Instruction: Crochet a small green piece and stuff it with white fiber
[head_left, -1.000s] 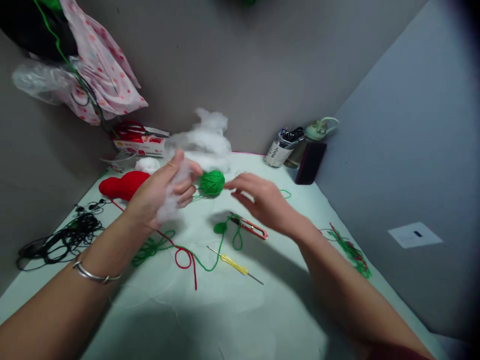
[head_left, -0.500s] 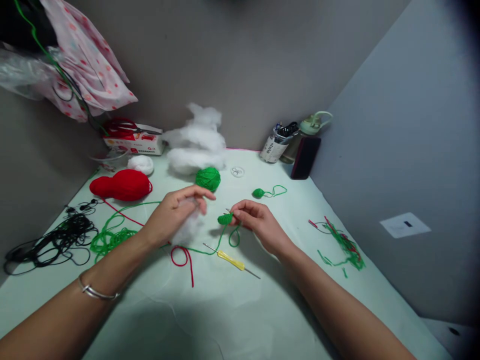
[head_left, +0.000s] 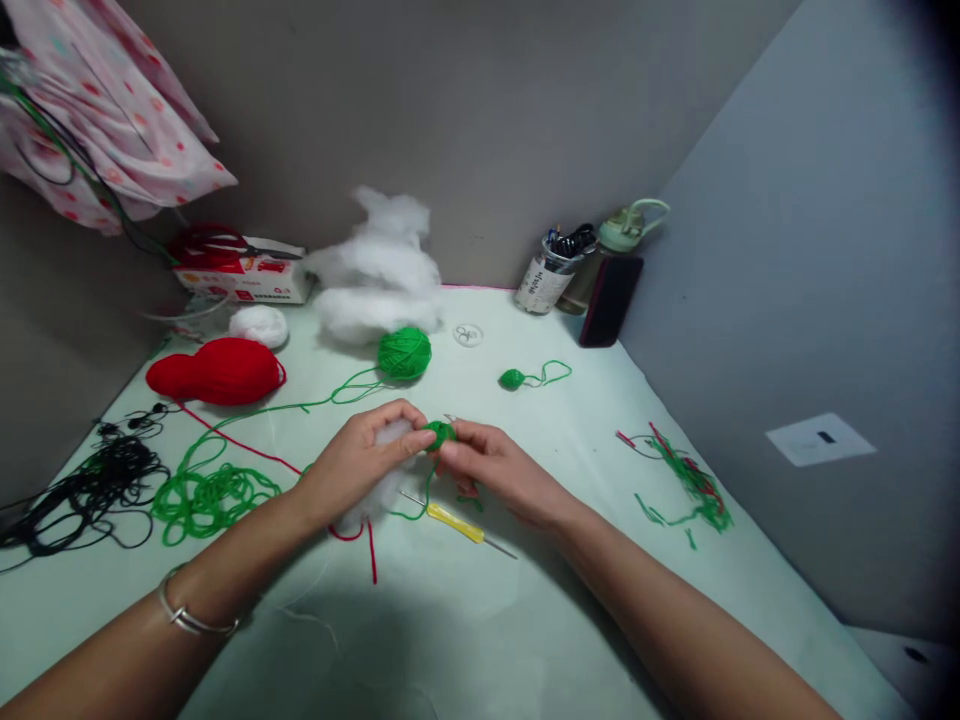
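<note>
Between my two hands is a small green crocheted piece (head_left: 440, 434), with a green yarn tail hanging below it. My left hand (head_left: 382, 440) pinches its left side, and a tuft of white stuffing (head_left: 381, 490) is tucked under that palm. On the right side, the fingers of my right hand (head_left: 491, 462) are closed on the piece; a thin pointed tip sticks up beside them, too small to name. Just below lies a crochet hook with a yellow handle (head_left: 455, 521). A ball of green yarn (head_left: 405, 354) sits beyond my left hand.
White stuffing (head_left: 379, 270) is heaped at the back. Red yarn (head_left: 217, 370), loose green yarn (head_left: 214, 500) and black cord (head_left: 105, 490) lie left. A finished green piece (head_left: 512, 379), pen cup (head_left: 546, 275), phone (head_left: 611, 302) and yarn scraps (head_left: 690, 480) are right.
My left hand has moved right and closed on the green crocheted piece, which my right hand held alone before. The view has shifted slightly.
</note>
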